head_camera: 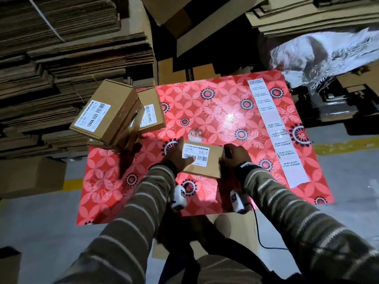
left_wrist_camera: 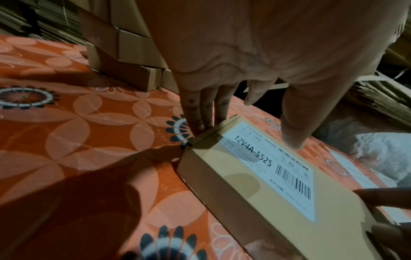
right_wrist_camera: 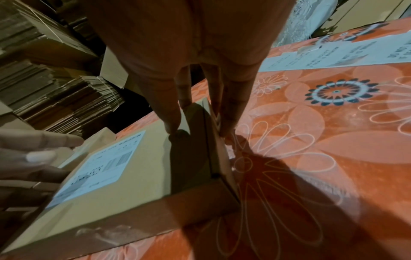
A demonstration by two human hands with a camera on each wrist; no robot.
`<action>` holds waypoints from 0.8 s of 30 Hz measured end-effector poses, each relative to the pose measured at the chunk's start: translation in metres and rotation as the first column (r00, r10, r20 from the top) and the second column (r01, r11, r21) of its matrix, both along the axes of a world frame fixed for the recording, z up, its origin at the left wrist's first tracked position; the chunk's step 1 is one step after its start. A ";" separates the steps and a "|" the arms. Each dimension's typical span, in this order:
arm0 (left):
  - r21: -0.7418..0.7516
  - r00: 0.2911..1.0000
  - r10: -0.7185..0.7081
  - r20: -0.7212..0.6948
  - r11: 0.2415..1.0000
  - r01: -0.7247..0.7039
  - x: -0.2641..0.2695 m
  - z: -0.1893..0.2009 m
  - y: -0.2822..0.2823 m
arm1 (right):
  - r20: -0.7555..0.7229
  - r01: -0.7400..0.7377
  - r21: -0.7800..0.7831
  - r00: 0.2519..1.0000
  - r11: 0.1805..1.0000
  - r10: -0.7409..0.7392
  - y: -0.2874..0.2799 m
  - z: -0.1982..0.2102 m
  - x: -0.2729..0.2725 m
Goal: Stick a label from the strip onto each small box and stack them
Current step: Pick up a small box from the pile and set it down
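Observation:
A small brown box (head_camera: 213,167) with a white barcode label (head_camera: 195,154) lies flat near the middle of the red floral table (head_camera: 114,181). My left hand (head_camera: 185,150) has straight fingers (left_wrist_camera: 200,112) against the box's (left_wrist_camera: 255,202) left end, and its thumb (left_wrist_camera: 291,126) reaches over the label. My right hand (head_camera: 225,156) pinches the box's (right_wrist_camera: 138,184) right end, thumb on top and fingers (right_wrist_camera: 227,123) down the end face. A long white label strip (head_camera: 272,124) lies along the table's right side, clear of both hands.
Other small labelled boxes (head_camera: 106,113) are piled untidily at the table's far left corner, some tilted. Flattened cardboard stacks (head_camera: 51,48) rise behind and to the left. Crumpled silver plastic (head_camera: 328,56) lies past the far right corner. Grey floor with a yellow line (head_camera: 344,146) surrounds the table.

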State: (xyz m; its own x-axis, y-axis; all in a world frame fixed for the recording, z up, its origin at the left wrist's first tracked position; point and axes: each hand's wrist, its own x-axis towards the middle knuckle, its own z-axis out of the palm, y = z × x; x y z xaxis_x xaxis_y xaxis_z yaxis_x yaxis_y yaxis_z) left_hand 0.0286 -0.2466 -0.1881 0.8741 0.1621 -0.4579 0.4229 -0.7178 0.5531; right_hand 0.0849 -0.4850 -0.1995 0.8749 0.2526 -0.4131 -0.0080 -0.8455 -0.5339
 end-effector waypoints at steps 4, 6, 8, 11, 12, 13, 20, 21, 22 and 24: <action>0.040 0.990 0.086 0.109 0.995 -0.091 0.005 0.004 -0.001 | 0.116 0.105 0.102 0.986 0.989 -0.117 -0.007 0.010 0.007; -0.002 0.979 0.120 0.165 0.993 -0.121 0.006 0.010 0.001 | 0.209 0.100 0.189 0.968 0.977 -0.139 -0.011 0.019 0.011; -0.048 0.965 0.137 0.225 0.990 -0.129 0.009 0.016 0.002 | 0.312 0.059 0.250 0.940 0.966 -0.138 -0.015 0.028 0.015; -0.113 0.943 0.159 0.291 0.985 -0.131 0.008 0.017 0.002 | 0.405 0.007 0.365 0.899 0.931 -0.166 -0.021 0.029 0.012; -0.112 0.942 0.158 0.296 0.985 -0.129 0.005 0.017 0.001 | 0.407 -0.002 0.393 0.897 0.919 -0.172 -0.022 0.027 0.009; -0.108 0.941 0.149 0.304 0.987 -0.122 0.001 0.018 -0.001 | 0.402 -0.009 0.408 0.899 0.913 -0.171 -0.024 0.024 0.005; -0.212 0.899 0.203 0.387 0.969 -0.128 -0.032 0.010 -0.003 | 0.416 -0.116 0.448 0.905 0.887 -0.092 -0.034 0.008 -0.025; -0.233 0.890 0.237 0.389 0.960 -0.153 -0.035 0.010 -0.003 | 0.422 -0.130 0.438 0.903 0.889 -0.076 -0.036 0.006 -0.030; -0.258 0.884 0.273 0.381 0.949 -0.182 -0.039 0.010 -0.004 | 0.420 -0.137 0.428 0.905 0.893 -0.062 -0.037 0.003 -0.036; -0.280 0.883 0.299 0.362 0.938 -0.203 -0.047 0.008 -0.005 | 0.390 -0.127 0.397 0.920 0.909 -0.041 -0.038 -0.001 -0.047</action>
